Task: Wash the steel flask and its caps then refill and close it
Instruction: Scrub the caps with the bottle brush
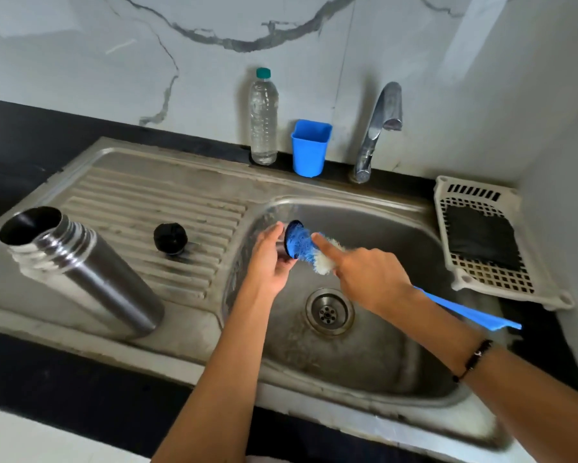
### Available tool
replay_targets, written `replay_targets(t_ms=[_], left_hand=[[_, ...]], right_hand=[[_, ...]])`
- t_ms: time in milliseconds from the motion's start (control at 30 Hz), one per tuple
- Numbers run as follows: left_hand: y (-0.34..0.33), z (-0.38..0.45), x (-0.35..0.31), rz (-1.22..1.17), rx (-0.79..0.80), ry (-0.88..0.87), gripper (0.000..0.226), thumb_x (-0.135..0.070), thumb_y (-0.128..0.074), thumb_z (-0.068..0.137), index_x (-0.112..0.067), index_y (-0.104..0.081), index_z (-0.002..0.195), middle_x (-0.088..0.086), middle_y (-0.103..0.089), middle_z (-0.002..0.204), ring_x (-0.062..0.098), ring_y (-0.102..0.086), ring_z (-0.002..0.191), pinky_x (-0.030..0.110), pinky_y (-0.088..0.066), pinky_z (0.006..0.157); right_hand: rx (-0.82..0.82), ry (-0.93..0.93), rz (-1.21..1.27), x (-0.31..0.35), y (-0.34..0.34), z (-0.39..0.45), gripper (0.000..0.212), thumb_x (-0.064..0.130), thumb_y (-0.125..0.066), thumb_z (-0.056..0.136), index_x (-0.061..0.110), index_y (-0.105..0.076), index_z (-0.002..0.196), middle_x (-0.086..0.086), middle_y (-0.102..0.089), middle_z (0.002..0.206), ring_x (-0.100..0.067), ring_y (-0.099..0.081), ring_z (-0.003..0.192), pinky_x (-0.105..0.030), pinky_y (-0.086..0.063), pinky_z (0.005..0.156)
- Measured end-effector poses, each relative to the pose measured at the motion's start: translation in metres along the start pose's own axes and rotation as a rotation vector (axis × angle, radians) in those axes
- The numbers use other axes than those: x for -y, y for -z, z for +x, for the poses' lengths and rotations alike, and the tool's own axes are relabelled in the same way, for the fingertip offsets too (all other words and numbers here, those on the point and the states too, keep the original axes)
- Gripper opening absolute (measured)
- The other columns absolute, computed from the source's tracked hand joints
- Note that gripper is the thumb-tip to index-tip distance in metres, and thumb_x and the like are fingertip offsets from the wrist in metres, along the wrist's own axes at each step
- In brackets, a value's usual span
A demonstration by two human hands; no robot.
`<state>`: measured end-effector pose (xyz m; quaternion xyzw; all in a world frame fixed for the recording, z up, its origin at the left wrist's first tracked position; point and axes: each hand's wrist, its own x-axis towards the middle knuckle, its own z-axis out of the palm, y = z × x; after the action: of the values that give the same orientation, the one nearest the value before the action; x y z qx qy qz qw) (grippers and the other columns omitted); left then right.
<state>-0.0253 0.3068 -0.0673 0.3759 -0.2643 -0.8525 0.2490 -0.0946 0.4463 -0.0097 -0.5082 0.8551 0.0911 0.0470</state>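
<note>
Blue and white bristles of the bottle brush (306, 249) are pushed into the mouth of a steel outer cap (289, 240), and that meeting point sits over the sink basin (374, 355). The left hand (269, 260) cups the cap from behind, its grip curled round the steel shell with the open side turned toward the brush. The right hand (364, 272) holds the brush by its blue handle (468, 309), grip closed round the shaft just behind the bristles, index finger laid straight along them to steer the head. Judging from this, the step in hand is scrubbing one cap; washing is under way, and refilling and closing are not yet begun. Out on the ribbed drainboard (154, 208) the black inner stopper (170, 238) stands apart from the steel flask (80, 269), which is open-mouthed and uncapped near the bench edge. The tap (379, 128) shows no water running. Next would likely come a rinse of this cap, which calls for freeing a hand to open the tap, then the stopper and flask in turn. A clear water bottle (263, 118) and a blue cup (310, 147) stand behind the sink.
</note>
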Motion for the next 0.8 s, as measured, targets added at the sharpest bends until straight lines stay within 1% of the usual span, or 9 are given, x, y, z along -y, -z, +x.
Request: replay_targets(t_ms=[100,200,300,367,500,600,667,733,800], left_hand=[[0.005,-0.004,0.006,-0.049,-0.006,0.002,0.007,-0.016,-0.054,0.093,-0.012,-0.053,0.088,0.014,-0.060,0.083,0.026,-0.061,0.086,0.040,-0.051,0.084],[0.010,-0.005,0.014,-0.160,-0.021,-0.006,0.019,-0.017,-0.057,0.090,-0.015,-0.052,0.071,0.007,-0.055,0.072,0.022,-0.057,0.078,0.037,-0.051,0.081],[0.013,-0.006,0.027,-0.184,0.011,-0.056,0.017,-0.032,-0.058,0.091,-0.020,-0.059,0.080,0.003,-0.056,0.078,0.017,-0.058,0.077,0.032,-0.050,0.073],[0.015,-0.011,0.028,-0.163,0.090,-0.082,0.026,-0.046,-0.053,0.090,-0.022,-0.062,0.095,0.005,-0.062,0.091,0.020,-0.060,0.091,0.037,-0.047,0.088],[0.027,-0.011,0.016,-0.117,0.091,0.008,0.071,-0.074,-0.042,0.078,-0.020,-0.057,0.121,0.014,-0.057,0.121,0.032,-0.051,0.116,0.051,-0.034,0.104],[0.020,-0.011,0.009,-0.029,-0.032,0.089,0.065,-0.069,-0.045,0.084,-0.015,-0.055,0.118,0.017,-0.054,0.117,0.033,-0.052,0.111,0.049,-0.041,0.098],[0.001,-0.014,0.009,0.044,-0.066,0.084,0.052,-0.055,-0.058,0.086,-0.011,-0.057,0.114,0.016,-0.061,0.110,0.029,-0.059,0.102,0.044,-0.050,0.086],[-0.013,-0.015,0.014,0.053,-0.084,0.056,0.040,-0.038,-0.066,0.086,-0.011,-0.058,0.114,0.014,-0.065,0.109,0.025,-0.062,0.096,0.039,-0.051,0.073],[-0.015,-0.015,0.020,0.020,-0.060,0.072,0.031,-0.031,-0.065,0.087,-0.011,-0.059,0.109,0.011,-0.066,0.106,0.023,-0.062,0.094,0.034,-0.050,0.074]], right_hand=[[-0.025,0.033,-0.078,-0.002,-0.003,0.001,0.072,0.020,-0.040,0.097,0.041,0.006,0.148,-0.003,-0.059,0.085,-0.024,-0.056,0.071,-0.033,-0.041,0.059],[0.167,0.054,0.232,-0.005,0.006,-0.001,0.061,0.021,-0.043,0.098,0.039,-0.015,0.148,-0.006,-0.064,0.112,-0.025,-0.062,0.090,-0.032,-0.046,0.067],[0.514,-0.042,0.895,-0.016,0.008,-0.005,0.036,0.015,-0.046,0.097,0.037,-0.045,0.126,-0.003,-0.048,0.063,-0.014,-0.040,0.045,-0.025,-0.034,0.044],[0.596,-0.046,1.117,-0.031,0.007,-0.006,0.021,0.013,-0.045,0.098,0.027,-0.055,0.110,0.001,-0.035,0.055,-0.010,-0.026,0.041,-0.021,-0.029,0.041],[0.404,-0.021,0.968,-0.049,0.010,-0.009,0.037,0.017,-0.049,0.097,0.034,-0.049,0.130,0.000,-0.043,0.062,-0.011,-0.033,0.044,-0.023,-0.032,0.041],[0.174,0.032,0.490,-0.044,0.008,-0.014,0.057,0.029,-0.048,0.097,0.045,-0.022,0.145,-0.007,-0.063,0.102,-0.022,-0.059,0.071,-0.031,-0.047,0.061],[0.047,0.065,0.222,-0.035,0.002,-0.017,0.059,0.034,-0.043,0.098,0.045,-0.012,0.147,-0.011,-0.063,0.113,-0.030,-0.062,0.095,-0.038,-0.048,0.077],[-0.008,0.068,0.221,-0.024,-0.002,-0.023,0.057,0.036,-0.043,0.098,0.040,-0.015,0.148,-0.011,-0.065,0.111,-0.031,-0.062,0.099,-0.040,-0.049,0.079],[0.144,0.009,0.586,-0.018,-0.004,-0.028,0.044,0.032,-0.049,0.097,0.031,-0.038,0.140,-0.012,-0.065,0.089,-0.025,-0.063,0.072,-0.035,-0.048,0.062]])
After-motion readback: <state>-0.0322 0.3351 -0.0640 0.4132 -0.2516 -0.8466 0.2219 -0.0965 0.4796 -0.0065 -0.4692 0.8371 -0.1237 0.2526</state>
